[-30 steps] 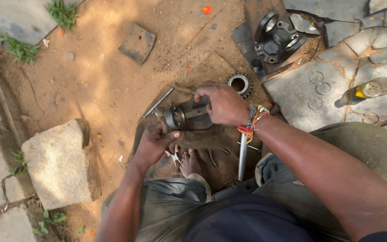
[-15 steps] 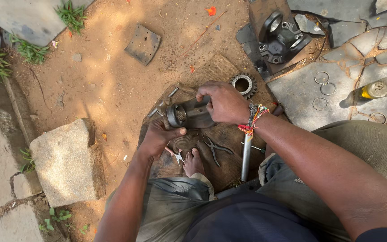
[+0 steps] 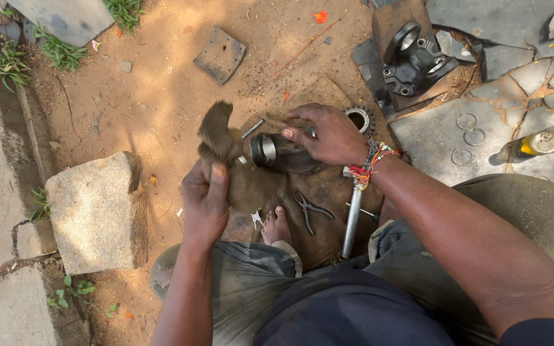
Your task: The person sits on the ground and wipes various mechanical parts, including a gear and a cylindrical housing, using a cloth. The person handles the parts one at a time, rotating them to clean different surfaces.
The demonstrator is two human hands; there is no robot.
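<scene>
1. Grass tufts (image 3: 59,51) fringe the top left corner beside a grey slab that the frame cuts off; a rough pale stone block (image 3: 97,208) sits on the sandy ground (image 3: 161,96) lower left, with open dirt between it and the work area.
2. A flat square dark metal plate (image 3: 220,54) lies alone on the sand above, well apart from everything else.
3. The left hand (image 3: 205,202) has its grip closed on a frayed brown rag (image 3: 219,138), which it holds up just left of the metal part; the rag hides whatever is behind it.
4. A worn brown sacking mat (image 3: 318,192) carries the tools: small pliers (image 3: 309,208), a long steel rod (image 3: 352,221) and a bare foot (image 3: 277,225) beside them.
5. The dark cylindrical metal housing with a shiny round end (image 3: 277,154) lies on its side at the mat's middle. The right hand (image 3: 328,134) is clamped over its top, and the fingers cover much of its body, so its far end is hard to make out.
6. A toothed ring bearing (image 3: 360,118) peeks out behind the right hand, partly hidden.
7. A black cast-metal yoke (image 3: 418,61) rests on a board at the upper right, near the frame's top edge.
8. Cracked grey paving (image 3: 444,134) bears two thin wire rings (image 3: 469,128) and a clear bottle of yellow liquid (image 3: 543,142), cut off at the right edge.
</scene>
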